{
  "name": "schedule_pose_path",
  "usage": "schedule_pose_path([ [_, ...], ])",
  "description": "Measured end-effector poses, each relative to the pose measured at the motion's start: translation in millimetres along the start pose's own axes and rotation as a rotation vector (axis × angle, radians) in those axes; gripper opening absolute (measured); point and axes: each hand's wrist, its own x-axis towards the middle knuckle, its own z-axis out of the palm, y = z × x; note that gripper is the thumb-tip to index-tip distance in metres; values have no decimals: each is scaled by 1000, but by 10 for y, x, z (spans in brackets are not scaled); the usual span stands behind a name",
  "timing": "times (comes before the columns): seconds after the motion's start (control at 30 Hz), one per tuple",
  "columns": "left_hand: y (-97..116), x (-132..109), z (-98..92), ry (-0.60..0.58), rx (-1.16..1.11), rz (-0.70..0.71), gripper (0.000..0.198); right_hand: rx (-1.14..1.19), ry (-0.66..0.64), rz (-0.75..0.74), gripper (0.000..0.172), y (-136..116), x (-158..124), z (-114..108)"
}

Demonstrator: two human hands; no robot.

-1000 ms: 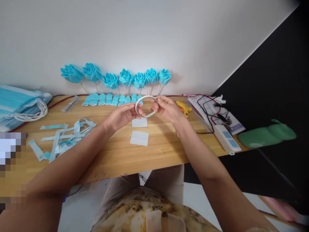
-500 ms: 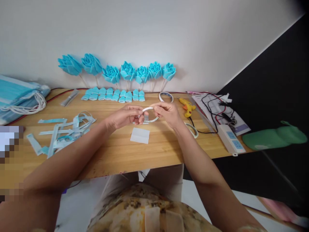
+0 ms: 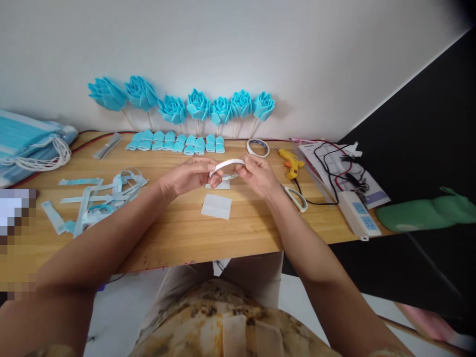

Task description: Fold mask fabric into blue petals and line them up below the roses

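Between my two hands, above the wooden table [image 3: 174, 248], is a thin roll of white tape [image 3: 227, 163]. My left hand [image 3: 195, 174] pinches its left side with thumb and fingers. On the opposite side my right hand [image 3: 258, 173] grips the ring, fingers curled round it. A white paper-like square [image 3: 216, 206] lies flat below the hands, and another pale piece [image 3: 223, 184] is partly hidden behind the left fingers. Another tape roll [image 3: 258, 147] lies farther back, and scissors with a pale handle [image 3: 296, 198] rest beside my right wrist.
Several blue fabric flowers [image 3: 198, 104] on sticks lean against the wall, with folded blue pieces [image 3: 170, 141] before them. Blue strips [image 3: 89, 198] and masks [image 3: 26, 139] lie left. A yellow glue gun [image 3: 292, 162], power strip [image 3: 359, 215] and green bottle [image 3: 420, 212] are right.
The tape roll has tilted in my hands, so its white outer band faces me more. Both hands keep hold of it. The view has shifted slightly.
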Motion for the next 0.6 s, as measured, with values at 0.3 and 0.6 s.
schedule_pose_path([
  [0.3,17,1,5,20,147,-101,21,-349,22,-152,55,-49,-61,5],
  [0.6,28,6,28,102,196,-83,16,-426,84,-200,54,-73,-81,69],
])
